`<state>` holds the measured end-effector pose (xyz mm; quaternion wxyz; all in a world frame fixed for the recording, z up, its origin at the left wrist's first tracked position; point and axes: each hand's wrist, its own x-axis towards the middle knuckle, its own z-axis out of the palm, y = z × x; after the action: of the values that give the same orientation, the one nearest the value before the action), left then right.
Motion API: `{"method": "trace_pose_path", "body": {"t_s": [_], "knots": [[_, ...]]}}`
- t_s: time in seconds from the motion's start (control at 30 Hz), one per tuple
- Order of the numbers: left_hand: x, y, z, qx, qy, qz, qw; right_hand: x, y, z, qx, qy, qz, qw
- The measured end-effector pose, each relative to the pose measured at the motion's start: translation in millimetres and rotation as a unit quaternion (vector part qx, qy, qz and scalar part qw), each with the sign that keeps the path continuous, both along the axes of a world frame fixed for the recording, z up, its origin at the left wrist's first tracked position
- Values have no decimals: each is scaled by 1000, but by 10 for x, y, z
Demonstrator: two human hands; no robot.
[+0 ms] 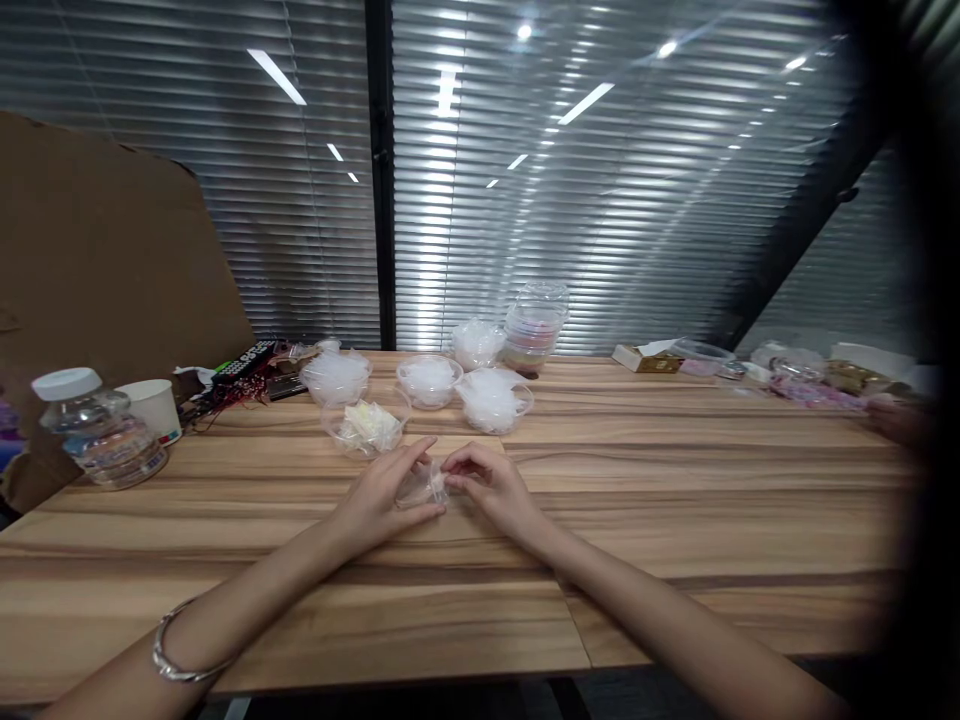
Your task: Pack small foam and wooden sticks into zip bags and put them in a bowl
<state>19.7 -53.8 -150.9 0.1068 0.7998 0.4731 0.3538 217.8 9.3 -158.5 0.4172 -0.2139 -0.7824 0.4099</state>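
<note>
A small clear plastic bag (420,486) lies between my hands on the wooden table. My left hand (386,495) curves round its left side, thumb and fingers holding it. From the right, the pinched thumb and forefinger of my right hand (484,482) meet the bag's edge, where something small and whitish shows, too small to name. Just beyond them sits a clear bowl with yellowish packets (369,426). Behind it are bowls of white, clear-wrapped contents: one at left (336,376), one in the middle (430,380) and one at right (491,400).
Stacked clear bowls (536,325) stand by the blinds, beside another white bundle (478,343). At left are a lidded jar (101,430), a paper cup (152,410), wires and a cardboard sheet (105,240). Small boxes and bags lie far right, near another person's hand (896,418).
</note>
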Motion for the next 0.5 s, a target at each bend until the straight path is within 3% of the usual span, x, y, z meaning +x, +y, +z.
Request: {"method": "trace_pose_path", "body": {"t_s": [0.23, 0.5], "knots": [[-1, -21, -23, 24, 41, -23, 999, 2, -53, 2, 11, -14, 33, 999], [26, -73, 24, 58, 48, -66, 995, 52, -142, 50, 141, -54, -41, 988]]}}
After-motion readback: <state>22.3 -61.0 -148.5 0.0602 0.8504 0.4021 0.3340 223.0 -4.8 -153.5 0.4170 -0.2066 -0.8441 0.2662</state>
